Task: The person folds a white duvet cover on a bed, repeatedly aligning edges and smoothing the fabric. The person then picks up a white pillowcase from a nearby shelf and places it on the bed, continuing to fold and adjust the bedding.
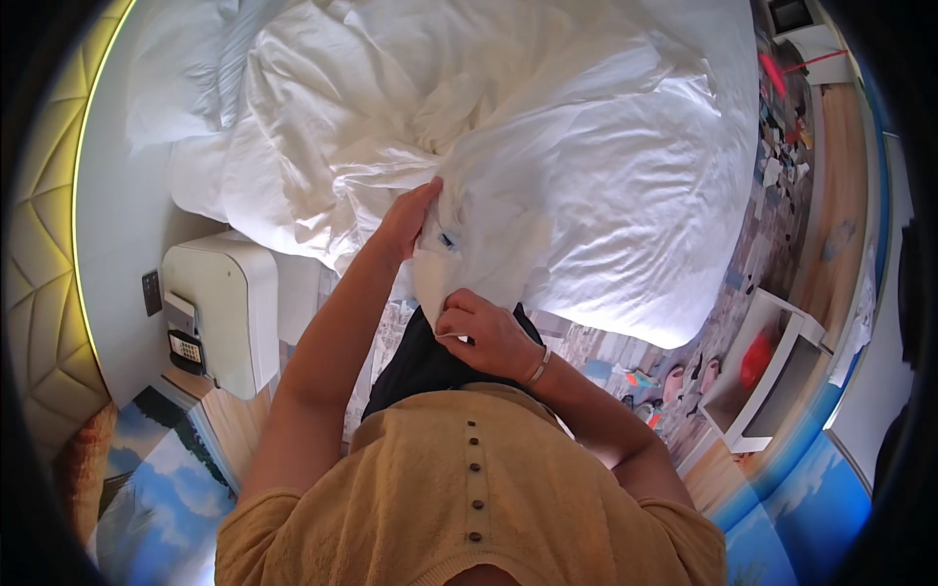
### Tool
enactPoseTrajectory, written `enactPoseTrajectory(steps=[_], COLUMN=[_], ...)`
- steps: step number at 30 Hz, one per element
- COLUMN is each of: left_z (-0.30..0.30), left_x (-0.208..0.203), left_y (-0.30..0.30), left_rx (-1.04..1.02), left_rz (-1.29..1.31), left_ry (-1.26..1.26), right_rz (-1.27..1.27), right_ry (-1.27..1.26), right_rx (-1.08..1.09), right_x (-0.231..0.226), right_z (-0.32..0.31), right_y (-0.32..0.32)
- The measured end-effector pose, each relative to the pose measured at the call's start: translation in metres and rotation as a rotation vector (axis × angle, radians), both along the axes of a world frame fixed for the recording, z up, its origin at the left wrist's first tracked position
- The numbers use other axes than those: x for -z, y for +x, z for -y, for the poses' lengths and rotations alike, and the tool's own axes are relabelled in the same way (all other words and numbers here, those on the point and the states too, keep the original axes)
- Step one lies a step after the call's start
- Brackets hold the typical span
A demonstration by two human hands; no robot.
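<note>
In front of my body a piece of white bed linen (493, 256) is drawn up from the bed, with a small dark mark on it. My left hand (410, 223) grips its left side, some of the fingers hidden by the fabric. Closer to my waist, my right hand (489, 337) is closed on the linen's near edge, pinching it between thumb and fingers. The far part of this linen runs into a crumpled white duvet (342, 107) on the bed; where one ends and the other begins I cannot tell.
White pillows (176, 73) lie at the far left by a padded headboard (44, 283). A white bedside cabinet (225, 313) with a telephone (186, 350) stands to my left. On the right are a patterned floor (762, 234), pink slippers (674, 383) and a white open-fronted stand (762, 371) holding something red.
</note>
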State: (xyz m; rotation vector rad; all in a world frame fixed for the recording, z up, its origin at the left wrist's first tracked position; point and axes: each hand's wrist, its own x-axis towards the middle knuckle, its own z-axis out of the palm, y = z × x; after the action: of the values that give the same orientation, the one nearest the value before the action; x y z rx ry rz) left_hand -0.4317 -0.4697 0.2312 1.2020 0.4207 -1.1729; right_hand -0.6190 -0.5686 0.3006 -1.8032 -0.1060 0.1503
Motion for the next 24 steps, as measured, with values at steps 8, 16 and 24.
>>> enactPoseTrajectory(steps=[8,16,24], left_z=[-0.046,-0.120,-0.147], left_x=[-0.029,-0.011,-0.020], left_y=[-0.011,-0.063,-0.091], left_rx=[0.153,0.470,0.082], left_rz=[0.220,0.401,0.061], left_ry=[0.081,0.238,-0.104], right_rz=[-0.186,-0.272,-0.642], right_ry=[0.339,0.534,0.689], right_rx=[0.298,0.147,0.088], right_x=[-0.004,0.038,0.052], right_z=[-0.040,-0.079,-0.081], right_y=[-0.014,-0.026,-0.044])
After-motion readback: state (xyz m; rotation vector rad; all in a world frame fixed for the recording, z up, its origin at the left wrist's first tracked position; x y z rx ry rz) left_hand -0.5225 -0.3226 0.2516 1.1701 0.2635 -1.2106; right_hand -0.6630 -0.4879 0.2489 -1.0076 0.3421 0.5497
